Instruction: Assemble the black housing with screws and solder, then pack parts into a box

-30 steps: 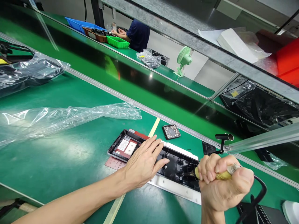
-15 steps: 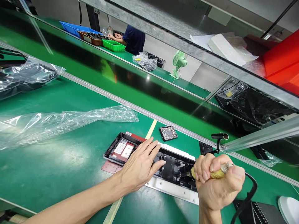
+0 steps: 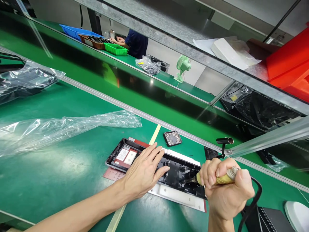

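Currently, right hand [image 3: 227, 190]: gripping yellow-handled tool [image 3: 218, 179], tip inside housing [image 3: 175, 175]
Left hand [image 3: 143, 169]: open, across housing
Housing: long, black, rimmed, on smooth desk [image 3: 60, 183]
Tray [image 3: 165, 138]: squarish, beyond housing

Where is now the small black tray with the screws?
In the head view, the small black tray lies on the green table, just beyond the fingers of the left hand, right of the yellow tape strip.

bare hands at blk housing [image 3: 175, 167]
l hand [image 3: 142, 170] over its middle: slim fingers, short nails, bare forearm [image 3: 84, 206]; r hand [image 3: 225, 191] nr its right end: short nails, bare wrist [image 3: 220, 225].
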The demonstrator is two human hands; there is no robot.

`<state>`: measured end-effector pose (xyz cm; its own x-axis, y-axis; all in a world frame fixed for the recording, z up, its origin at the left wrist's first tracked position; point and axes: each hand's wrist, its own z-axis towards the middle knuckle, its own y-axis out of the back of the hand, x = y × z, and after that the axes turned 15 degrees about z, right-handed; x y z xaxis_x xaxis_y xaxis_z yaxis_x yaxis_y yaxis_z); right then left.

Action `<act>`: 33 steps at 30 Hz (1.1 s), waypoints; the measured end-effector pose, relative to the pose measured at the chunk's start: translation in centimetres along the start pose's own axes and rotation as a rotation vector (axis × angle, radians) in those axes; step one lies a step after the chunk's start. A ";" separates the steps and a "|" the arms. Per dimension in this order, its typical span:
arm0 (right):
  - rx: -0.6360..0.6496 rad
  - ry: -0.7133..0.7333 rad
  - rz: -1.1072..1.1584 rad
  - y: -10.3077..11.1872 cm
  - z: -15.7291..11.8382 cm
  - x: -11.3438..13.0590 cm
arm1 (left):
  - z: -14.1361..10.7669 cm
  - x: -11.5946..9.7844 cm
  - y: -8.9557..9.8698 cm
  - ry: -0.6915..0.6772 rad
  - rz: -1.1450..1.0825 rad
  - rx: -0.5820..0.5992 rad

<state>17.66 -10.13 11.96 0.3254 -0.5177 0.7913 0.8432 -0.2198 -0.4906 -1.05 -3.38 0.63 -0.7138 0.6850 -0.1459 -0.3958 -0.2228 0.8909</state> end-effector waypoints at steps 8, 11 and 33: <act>0.098 -0.058 0.020 0.7 0.3 0.3 | 0.0 0.0 -0.1 0.009 -0.021 -0.006; 0.054 -0.023 -0.009 0.6 0.1 0.2 | -0.1 0.0 -0.2 0.016 -0.030 -0.012; 0.128 -0.089 0.015 0.9 0.4 0.6 | -0.2 0.1 -0.1 -0.003 0.001 0.024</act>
<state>18.82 -10.32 12.14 0.3703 -0.4438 0.8160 0.8838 -0.1019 -0.4565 -1.20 -3.37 0.42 -0.7121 0.6872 -0.1439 -0.3814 -0.2065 0.9011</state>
